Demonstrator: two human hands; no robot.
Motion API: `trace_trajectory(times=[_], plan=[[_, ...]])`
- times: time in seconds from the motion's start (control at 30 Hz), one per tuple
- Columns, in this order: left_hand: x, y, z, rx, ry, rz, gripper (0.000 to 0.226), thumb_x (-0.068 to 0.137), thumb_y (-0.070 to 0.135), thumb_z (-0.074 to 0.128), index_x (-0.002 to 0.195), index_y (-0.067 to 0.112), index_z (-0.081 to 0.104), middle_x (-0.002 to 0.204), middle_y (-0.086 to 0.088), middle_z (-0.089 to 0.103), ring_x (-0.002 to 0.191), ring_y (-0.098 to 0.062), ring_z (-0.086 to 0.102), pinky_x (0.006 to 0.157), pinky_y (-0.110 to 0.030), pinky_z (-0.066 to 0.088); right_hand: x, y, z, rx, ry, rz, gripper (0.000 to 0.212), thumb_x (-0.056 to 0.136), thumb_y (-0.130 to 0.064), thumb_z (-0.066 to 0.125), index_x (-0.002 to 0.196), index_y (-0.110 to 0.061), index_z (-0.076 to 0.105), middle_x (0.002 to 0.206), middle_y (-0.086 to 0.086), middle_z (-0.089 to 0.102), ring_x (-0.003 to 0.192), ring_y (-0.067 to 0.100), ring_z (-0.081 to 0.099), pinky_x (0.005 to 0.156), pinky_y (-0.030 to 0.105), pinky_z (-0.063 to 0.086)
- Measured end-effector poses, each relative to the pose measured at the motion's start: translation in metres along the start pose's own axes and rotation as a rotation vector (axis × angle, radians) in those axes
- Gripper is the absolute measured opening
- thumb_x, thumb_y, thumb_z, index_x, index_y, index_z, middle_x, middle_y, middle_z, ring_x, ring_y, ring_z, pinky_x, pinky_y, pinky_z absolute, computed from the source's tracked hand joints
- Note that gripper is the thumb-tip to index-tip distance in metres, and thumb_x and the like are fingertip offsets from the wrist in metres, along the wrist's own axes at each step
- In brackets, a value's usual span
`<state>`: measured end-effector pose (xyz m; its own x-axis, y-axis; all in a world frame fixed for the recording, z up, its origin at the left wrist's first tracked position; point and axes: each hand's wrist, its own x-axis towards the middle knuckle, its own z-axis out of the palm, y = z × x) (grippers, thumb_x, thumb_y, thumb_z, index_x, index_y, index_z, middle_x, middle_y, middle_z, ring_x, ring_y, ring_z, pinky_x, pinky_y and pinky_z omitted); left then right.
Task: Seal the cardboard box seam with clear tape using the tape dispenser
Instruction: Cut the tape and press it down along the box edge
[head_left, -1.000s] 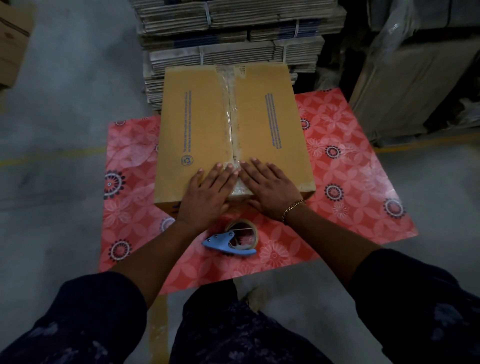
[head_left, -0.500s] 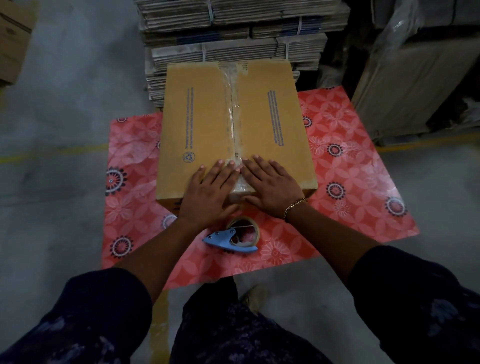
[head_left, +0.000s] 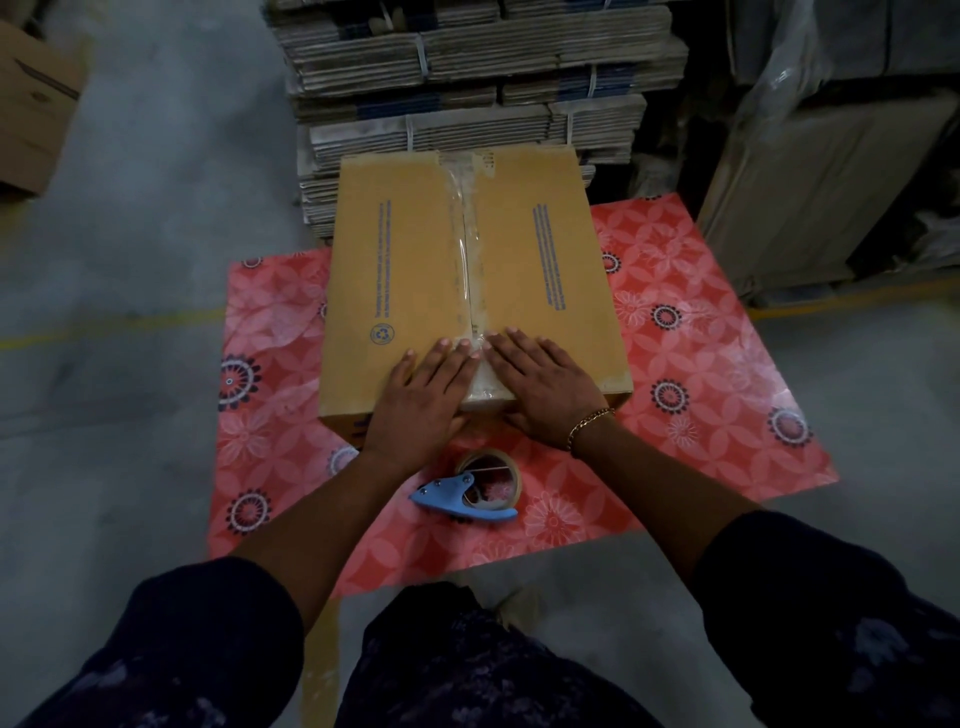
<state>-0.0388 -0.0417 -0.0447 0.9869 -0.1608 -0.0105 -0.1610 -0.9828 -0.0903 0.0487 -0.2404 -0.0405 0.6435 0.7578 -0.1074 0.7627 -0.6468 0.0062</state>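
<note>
The fingers (head_left: 447, 358) of the left hand (head_left: 423, 402) lie flat and spread, holding nothing, pressed on the near end of a cardboard box (head_left: 415, 270). The right hand (head_left: 545, 387) mirrors it, fingers extended and empty, a gold bracelet (head_left: 589, 423) at the wrist. Their fingertips nearly meet over a strip of clear tape (head_left: 464, 249) that runs along the box's centre seam (glossy, wrinkled in places) and folds over the near edge. The box sits on a red floral mat (head_left: 701, 395) on a grey floor (head_left: 130, 234). A blue tape dispenser (head_left: 470, 491) lies on the mat just before the box, between the forearms. Bundled flat cartons (head_left: 467, 78) are stacked behind.
</note>
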Motion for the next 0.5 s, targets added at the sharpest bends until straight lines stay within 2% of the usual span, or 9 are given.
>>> trace_trajectory(times=[0.1, 0.2, 0.27, 0.37, 0.43, 0.5], plan=[[-0.002, -0.009, 0.0, -0.017, 0.002, 0.054, 0.093, 0.084, 0.049, 0.067, 0.16, 0.015, 0.025, 0.169, -0.006, 0.027, 0.155, -0.025, 0.027, 0.121, -0.052, 0.03, 0.0, -0.001, -0.002, 0.025, -0.013, 0.018, 0.098, 0.084, -0.06, 0.052, 0.158, -0.016, 0.006, 0.168, 0.001, 0.009, 0.155, 0.019, 0.006, 0.124, 0.043, 0.013], [-0.005, -0.021, 0.001, -0.049, 0.003, 0.077, 0.09, 0.093, 0.075, 0.035, 0.162, 0.02, 0.019, 0.171, -0.002, 0.021, 0.158, -0.021, 0.019, 0.125, -0.048, 0.022, -0.004, 0.001, -0.005, 0.095, 0.004, 0.085, 0.1, 0.084, -0.083, 0.017, 0.159, -0.017, 0.006, 0.168, 0.0, 0.008, 0.155, 0.018, 0.005, 0.124, 0.044, 0.012], [-0.01, -0.03, 0.002, -0.113, 0.008, -0.009, 0.09, 0.092, 0.081, 0.018, 0.161, 0.024, 0.022, 0.171, 0.001, 0.022, 0.158, -0.021, 0.019, 0.124, -0.052, 0.021, -0.012, 0.011, -0.006, 0.154, 0.026, 0.181, 0.099, 0.084, -0.082, 0.004, 0.159, -0.018, 0.007, 0.168, 0.0, 0.008, 0.155, 0.019, 0.004, 0.124, 0.046, 0.012], [-0.019, -0.053, 0.006, -0.22, 0.041, -0.269, 0.085, 0.095, 0.075, 0.014, 0.159, 0.02, 0.028, 0.17, -0.005, 0.025, 0.156, -0.029, 0.023, 0.121, -0.058, 0.021, -0.024, 0.033, -0.003, 0.202, 0.075, 0.376, 0.092, 0.088, -0.077, 0.011, 0.158, -0.017, 0.011, 0.168, 0.002, 0.009, 0.155, 0.02, 0.006, 0.124, 0.046, 0.012], [-0.025, -0.07, 0.01, -0.343, 0.066, -0.472, 0.084, 0.096, 0.071, 0.025, 0.159, 0.016, 0.025, 0.17, -0.01, 0.021, 0.156, -0.033, 0.021, 0.12, -0.06, 0.021, -0.026, 0.042, -0.002, 0.261, 0.102, 0.479, 0.094, 0.088, -0.078, 0.022, 0.158, -0.016, 0.012, 0.168, 0.003, 0.009, 0.155, 0.022, 0.006, 0.122, 0.049, 0.015], [-0.027, -0.08, 0.014, -0.582, 0.088, -0.653, 0.092, 0.093, 0.074, 0.036, 0.16, 0.013, 0.02, 0.17, -0.015, 0.019, 0.155, -0.036, 0.022, 0.12, -0.06, 0.028, -0.022, 0.05, 0.0, 0.465, 0.155, 0.624, 0.101, 0.084, -0.078, 0.039, 0.157, -0.013, 0.014, 0.168, 0.008, 0.011, 0.154, 0.026, 0.011, 0.122, 0.048, 0.019]])
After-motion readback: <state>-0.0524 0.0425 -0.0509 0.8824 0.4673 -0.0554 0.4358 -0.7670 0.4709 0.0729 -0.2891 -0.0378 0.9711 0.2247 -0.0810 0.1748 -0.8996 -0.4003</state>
